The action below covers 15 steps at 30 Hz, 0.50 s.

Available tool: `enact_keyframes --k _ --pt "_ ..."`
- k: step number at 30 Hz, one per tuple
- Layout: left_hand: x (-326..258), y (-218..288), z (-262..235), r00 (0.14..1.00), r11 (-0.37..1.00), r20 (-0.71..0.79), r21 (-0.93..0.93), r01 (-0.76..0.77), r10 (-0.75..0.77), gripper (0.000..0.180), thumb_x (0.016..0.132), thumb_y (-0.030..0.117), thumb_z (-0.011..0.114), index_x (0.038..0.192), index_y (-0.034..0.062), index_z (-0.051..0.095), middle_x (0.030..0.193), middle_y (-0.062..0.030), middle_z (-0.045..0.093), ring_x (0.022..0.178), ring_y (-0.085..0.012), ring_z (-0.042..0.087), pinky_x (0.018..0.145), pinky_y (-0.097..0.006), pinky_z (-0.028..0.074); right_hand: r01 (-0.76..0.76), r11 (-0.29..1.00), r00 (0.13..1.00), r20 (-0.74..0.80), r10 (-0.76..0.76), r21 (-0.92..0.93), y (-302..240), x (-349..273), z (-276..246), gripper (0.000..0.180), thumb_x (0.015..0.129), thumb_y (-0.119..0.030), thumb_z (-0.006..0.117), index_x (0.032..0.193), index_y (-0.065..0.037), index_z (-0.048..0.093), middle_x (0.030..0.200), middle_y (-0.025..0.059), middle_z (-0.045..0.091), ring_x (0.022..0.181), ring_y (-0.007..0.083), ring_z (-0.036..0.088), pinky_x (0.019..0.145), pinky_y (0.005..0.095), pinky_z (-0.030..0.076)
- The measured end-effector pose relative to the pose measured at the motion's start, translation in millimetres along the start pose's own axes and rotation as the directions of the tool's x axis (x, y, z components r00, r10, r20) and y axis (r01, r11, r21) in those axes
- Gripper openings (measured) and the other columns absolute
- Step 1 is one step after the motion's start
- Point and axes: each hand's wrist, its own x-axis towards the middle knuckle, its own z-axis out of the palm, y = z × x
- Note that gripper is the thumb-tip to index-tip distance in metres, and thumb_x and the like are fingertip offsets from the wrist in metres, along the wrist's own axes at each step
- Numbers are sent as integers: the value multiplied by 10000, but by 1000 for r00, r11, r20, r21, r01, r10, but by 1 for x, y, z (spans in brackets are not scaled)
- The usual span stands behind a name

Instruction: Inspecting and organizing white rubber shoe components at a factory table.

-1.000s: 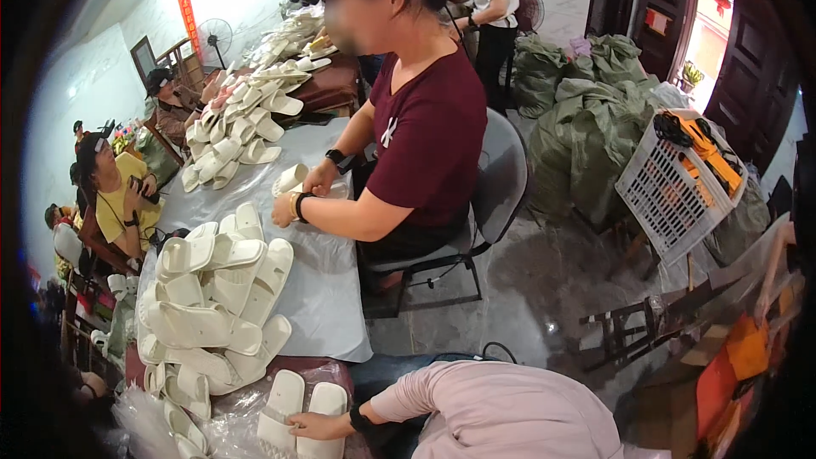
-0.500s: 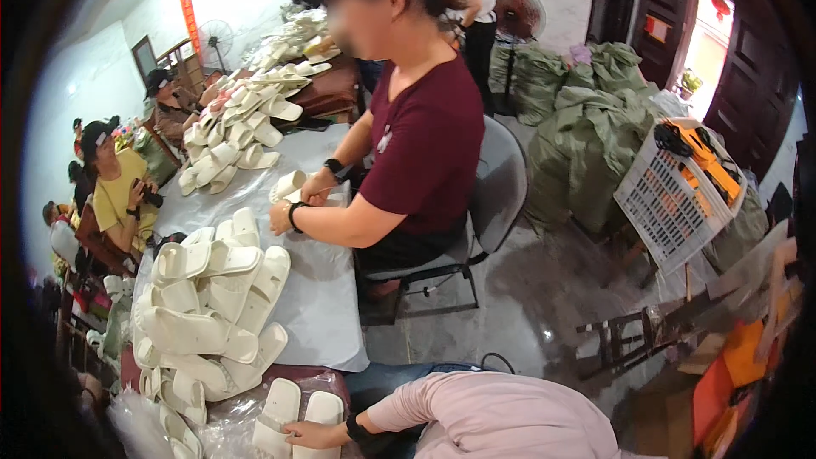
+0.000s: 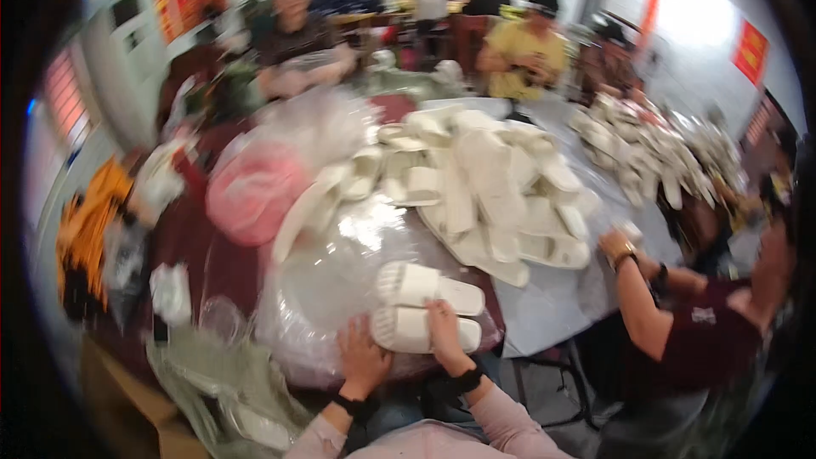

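Left hand [image 3: 365, 359]: palm down, wrist angled inward, fingers [image 3: 355, 333] extended and a little apart from the thumb, nothing seen in them. Right hand [image 3: 445, 336]: reaches forward from a bent wrist, fingers laid over the near slipper [image 3: 403, 330]; blur keeps us from telling whether they clamp it.

We note that slipper as smooth, cream, flat-soled, a broad strap toward the left fingers, which sit just beside its end; contact unclear. Its like, the far slipper [image 3: 415, 283], lies parallel, just beyond the right fingers, ridged along its left end.

Beneath both, glossy crinkled clear plastic [image 3: 306, 310] over a dark red worktop [image 3: 183, 242]. Beyond the right fingers we see a jumbled heap of cream slippers [image 3: 489, 183]; beyond the left fingers, off to their left, a rounded, puckered pink bag [image 3: 257, 195]. Left of the left fingers, nearer us: a slack greenish sack [image 3: 200, 365].
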Motion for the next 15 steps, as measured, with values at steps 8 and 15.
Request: enact_keyframes --k 8,15 --pt "-5 -11 12 998 996 12 -62 61 -60 556 767 377 541 1239 94 457 1352 -166 332 1252 -374 282 1013 -553 173 -152 931 979 179 96 331 -17 -30 -28 228 900 -213 439 971 -28 552 910 39 552 843 139 528 761 261 419" --pt "22 -21 4 946 927 313 -326 188 -83 557 824 330 478 1262 -2 387 1364 -161 324 1265 -331 285 1029 -479 207 -328 915 880 428 206 236 -53 -61 -45 450 908 -342 354 1209 -20 441 1081 128 582 951 230 585 836 330 459"
